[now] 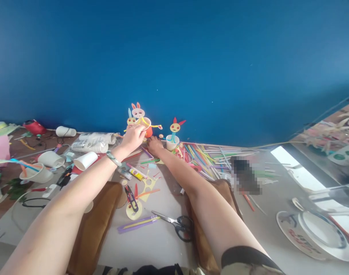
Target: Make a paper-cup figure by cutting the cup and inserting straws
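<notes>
My left hand (134, 137) reaches to the back of the table and is closed on an orange paper cup (147, 130) with yellow straw arms and a rabbit-face topper (138, 111). A green bangle (114, 158) sits on that wrist. My right hand (155, 146) rests just right of the cup, fingers curled down on the table; what they hold, if anything, is hidden. A second figure, a white cup with a yellow face (173, 140), stands just right of my right hand.
Coloured straws (208, 156) lie spread at right. Black-handled scissors (177, 224), small snips (131, 198), a glue stick (135, 173) and paper scraps lie between my arms. White paper cups (85, 160) and stacked cups (91, 145) clutter the left. A plate (314, 236) sits at right. Blue wall (174, 57) behind.
</notes>
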A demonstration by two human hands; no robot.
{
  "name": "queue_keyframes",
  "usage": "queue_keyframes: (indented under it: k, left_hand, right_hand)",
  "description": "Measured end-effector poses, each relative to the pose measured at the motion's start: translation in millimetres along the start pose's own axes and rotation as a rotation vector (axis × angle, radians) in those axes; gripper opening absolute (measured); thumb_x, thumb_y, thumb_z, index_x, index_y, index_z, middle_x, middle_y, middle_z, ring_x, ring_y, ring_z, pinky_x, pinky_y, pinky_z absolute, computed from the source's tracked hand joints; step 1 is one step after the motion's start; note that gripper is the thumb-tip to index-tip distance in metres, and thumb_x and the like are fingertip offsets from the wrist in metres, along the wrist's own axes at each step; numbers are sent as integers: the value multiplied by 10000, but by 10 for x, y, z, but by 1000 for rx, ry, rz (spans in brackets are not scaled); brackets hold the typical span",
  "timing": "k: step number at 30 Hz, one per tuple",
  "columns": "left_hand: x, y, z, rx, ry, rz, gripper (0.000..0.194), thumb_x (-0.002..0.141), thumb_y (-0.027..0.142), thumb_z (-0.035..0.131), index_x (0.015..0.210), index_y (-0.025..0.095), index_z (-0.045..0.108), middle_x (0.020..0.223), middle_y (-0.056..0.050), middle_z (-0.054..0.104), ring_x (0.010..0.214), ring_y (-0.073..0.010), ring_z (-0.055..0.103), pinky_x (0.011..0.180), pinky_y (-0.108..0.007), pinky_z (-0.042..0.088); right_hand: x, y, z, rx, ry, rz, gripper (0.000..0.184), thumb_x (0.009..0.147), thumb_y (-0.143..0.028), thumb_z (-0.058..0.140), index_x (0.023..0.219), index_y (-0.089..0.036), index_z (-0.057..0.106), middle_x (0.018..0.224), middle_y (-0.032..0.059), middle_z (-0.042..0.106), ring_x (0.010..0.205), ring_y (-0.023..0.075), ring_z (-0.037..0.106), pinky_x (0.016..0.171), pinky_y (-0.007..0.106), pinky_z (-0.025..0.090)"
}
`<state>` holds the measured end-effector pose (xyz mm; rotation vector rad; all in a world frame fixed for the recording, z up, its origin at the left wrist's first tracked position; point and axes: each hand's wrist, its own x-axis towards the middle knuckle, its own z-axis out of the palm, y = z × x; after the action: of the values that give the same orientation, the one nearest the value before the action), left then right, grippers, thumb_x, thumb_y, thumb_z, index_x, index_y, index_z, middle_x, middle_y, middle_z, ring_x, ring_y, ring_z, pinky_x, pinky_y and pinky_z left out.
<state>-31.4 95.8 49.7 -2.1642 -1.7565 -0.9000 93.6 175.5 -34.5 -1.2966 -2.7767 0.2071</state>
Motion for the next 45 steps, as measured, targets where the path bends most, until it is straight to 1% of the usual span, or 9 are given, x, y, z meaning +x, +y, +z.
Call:
queue_keyframes:
  k: [7, 16, 20, 24, 30, 34, 38, 41, 45]
  left_hand:
    - [62, 21, 89, -14, -42, 8, 221, 933, 169, 465, 895, 171, 682, 937, -111, 734, 931, -266, 663, 936, -408, 417]
    - [94, 122, 385, -2, -197, 59, 268, 907, 121, 459, 957, 181, 715, 972, -118, 753, 985, -279, 665, 965, -442, 363]
    - [85, 139, 525, 25, -267, 70, 298, 906, 111, 436, 971, 180, 719, 995, -123, 753, 989, -278, 664, 957, -439, 361]
    - [39, 128, 640, 57, -301, 65, 347, 902, 82, 413, 1039, 186, 714, 1090, -123, 742, 1052, -274, 647, 958, -426, 363]
    - [-49, 85, 735, 108, -295, 29, 282, 905, 108, 443, 1011, 153, 700, 1029, -144, 742, 1034, -285, 649, 962, -435, 377]
    - [-114, 98, 649, 111, -246, 65, 303, 917, 155, 487, 1171, 168, 651, 1156, -121, 716, 1128, -272, 617, 1041, -429, 350]
    - [-230, 5, 407, 145, -176, 42, 293, 971, 257, 449, 1172, 168, 643, 1244, -132, 663, 1223, -287, 562, 1064, -423, 354]
    - [-352, -189, 220, 205, -141, -64, 327, 947, 254, 468, 1207, 124, 616, 1272, -177, 620, 1188, -322, 580, 990, -426, 414]
    - [-497, -418, 106, 265, -188, -178, 298, 899, 234, 513, 1148, 118, 630, 1243, -183, 623, 996, -316, 662, 773, -388, 478]
  right_hand:
    - [-272, -36, 45, -52, -23, -54, 494, 1043, -422, 306, 1232, -131, 657, 1313, 188, 548, 1232, 300, 462, 1042, 429, 372]
    - [-783, -4, 98, -103, -46, -185, 405, 1039, -336, 370, 1259, -161, 662, 1240, 170, 628, 1145, 283, 551, 975, 412, 401]
    - [-860, 58, 60, -96, -7, -208, 368, 1033, -294, 405, 1273, -159, 650, 1230, 146, 661, 1155, 263, 558, 985, 389, 403]
    - [-961, 124, -22, -88, 52, -237, 385, 1032, -352, 440, 1289, -143, 637, 1207, 145, 682, 1130, 263, 579, 981, 389, 414]
    - [-1105, 280, -151, -82, 139, -270, 310, 1013, -324, 496, 1146, -133, 701, 1130, 137, 704, 1084, 246, 597, 955, 367, 419]
    - [-1138, 388, -174, -89, 190, -245, 269, 1001, -278, 499, 1063, -128, 714, 1083, 142, 706, 1060, 246, 602, 931, 368, 421]
    - [-1169, 490, -196, -107, 207, -189, 243, 989, -262, 507, 1056, -140, 707, 1080, 135, 699, 1074, 252, 596, 949, 370, 415]
    - [-1198, 562, -244, -127, 218, -91, 242, 979, -250, 504, 1101, -145, 686, 1130, 150, 673, 1100, 271, 582, 949, 380, 418]
    - [-1172, 611, -319, -153, 216, 84, 321, 984, -261, 463, 1250, -141, 598, 1263, 187, 591, 1035, 277, 614, 796, 357, 464]
